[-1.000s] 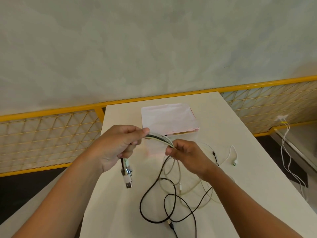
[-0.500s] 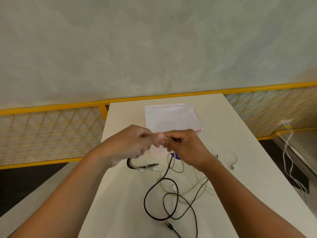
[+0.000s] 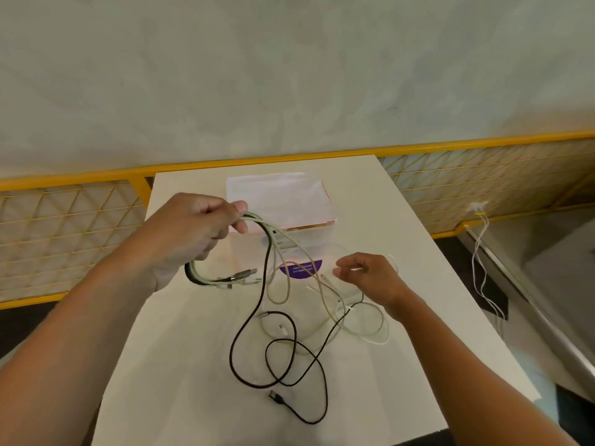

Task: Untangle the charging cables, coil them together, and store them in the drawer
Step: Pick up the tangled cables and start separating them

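Observation:
My left hand (image 3: 196, 235) grips a bunch of cables above the white table (image 3: 193, 365); their plug ends (image 3: 240, 278) stick out below my palm. From that grip a black cable (image 3: 254, 320) drops to the table and loops toward the near edge. Beige and white cables (image 3: 351, 329) lie tangled beside it. My right hand (image 3: 370, 278) hovers over the tangle with fingers loosely curled, a thin white cable near its fingertips; whether it pinches that cable I cannot tell. A clear plastic drawer box (image 3: 283, 201) with a pink rim stands at the back.
A yellow mesh railing (image 3: 70, 233) runs behind the table against a grey wall. At the right, white cables (image 3: 481, 262) hang from a wall socket. A purple label (image 3: 301, 269) shows on the drawer front.
My hands have parted: the right one let go of the bunch and moved right and down. The left hand has lifted the cables slightly.

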`<state>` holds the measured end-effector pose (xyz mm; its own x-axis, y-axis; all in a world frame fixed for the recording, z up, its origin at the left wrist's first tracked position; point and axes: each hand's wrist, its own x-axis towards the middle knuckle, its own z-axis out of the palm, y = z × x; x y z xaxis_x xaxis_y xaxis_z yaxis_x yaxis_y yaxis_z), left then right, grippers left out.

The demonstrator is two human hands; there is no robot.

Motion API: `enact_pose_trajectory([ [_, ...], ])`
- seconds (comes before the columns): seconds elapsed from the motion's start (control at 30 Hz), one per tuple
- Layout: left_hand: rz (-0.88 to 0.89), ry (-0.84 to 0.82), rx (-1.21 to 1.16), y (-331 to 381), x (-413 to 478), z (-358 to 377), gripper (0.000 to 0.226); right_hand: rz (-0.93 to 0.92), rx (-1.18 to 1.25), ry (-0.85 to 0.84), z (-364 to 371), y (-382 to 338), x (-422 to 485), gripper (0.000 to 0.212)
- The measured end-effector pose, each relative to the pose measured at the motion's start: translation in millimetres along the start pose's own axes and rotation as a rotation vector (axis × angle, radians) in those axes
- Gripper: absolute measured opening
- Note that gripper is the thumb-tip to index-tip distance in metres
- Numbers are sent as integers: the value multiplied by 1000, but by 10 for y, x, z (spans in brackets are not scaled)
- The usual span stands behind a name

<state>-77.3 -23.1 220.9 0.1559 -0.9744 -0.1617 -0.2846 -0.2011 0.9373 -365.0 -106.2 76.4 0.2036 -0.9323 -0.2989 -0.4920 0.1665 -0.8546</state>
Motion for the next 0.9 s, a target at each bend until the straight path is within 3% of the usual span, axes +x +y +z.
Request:
enact_pose_trajectory([
  [0.1, -24, 32, -21, -76, 33, -17, 36, 79, -39, 181, -105, 243, 28, 9],
  [0.17, -45, 45, -23, -129, 53, -14, 36, 143, -99, 260, -146, 398, 40, 12],
  [0.5, -126, 10, -24, -326, 44, 146, 26, 418, -197, 351, -162, 932, 58, 33],
  [0.9, -226, -6, -65, -341, 57, 334, 13, 352, -369, 402, -264, 1056, 310, 45],
])
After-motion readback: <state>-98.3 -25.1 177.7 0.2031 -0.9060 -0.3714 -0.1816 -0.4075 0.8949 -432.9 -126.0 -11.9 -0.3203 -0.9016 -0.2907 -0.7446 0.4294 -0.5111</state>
